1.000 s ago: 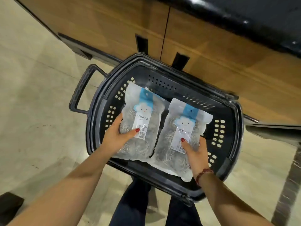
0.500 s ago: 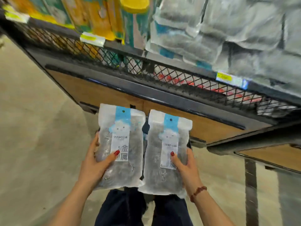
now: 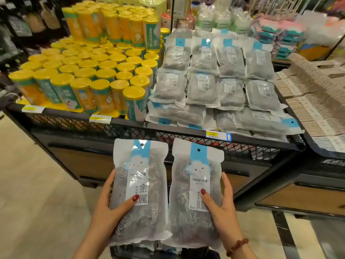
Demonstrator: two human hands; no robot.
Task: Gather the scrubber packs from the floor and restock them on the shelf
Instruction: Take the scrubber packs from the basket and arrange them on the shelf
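Two scrubber packs are held up side by side in front of the shelf, both upright with their blue header strips at the top and their printed fronts facing the camera. The left hand grips the left scrubber pack along its left edge: the thumb lies curled across the front near the white label, and the fingers wrap behind, out of sight. The right hand holds the right scrubber pack the same way from its right edge, thumb pressed on the front label and fingers hidden behind. A beaded bracelet sits on the right wrist. The two packs are just beside each other, their inner edges close or touching near the bottom; whether they overlap cannot be told. Both are below the shelf's black front rim and in front of its wire mesh panel, not touching the shelf. On the shelf above them lie the stocked scrubber packs, the same kind, set flat in overlapping rows and stacks behind a blue-edged price tag clipped to the rim. To the left of that stock stand yellow-lidded canisters, packed tightly in rows. To the right, in a neighbouring bin, are stacks of pale brown card-like goods. The beige floor shows to the left of the arms.
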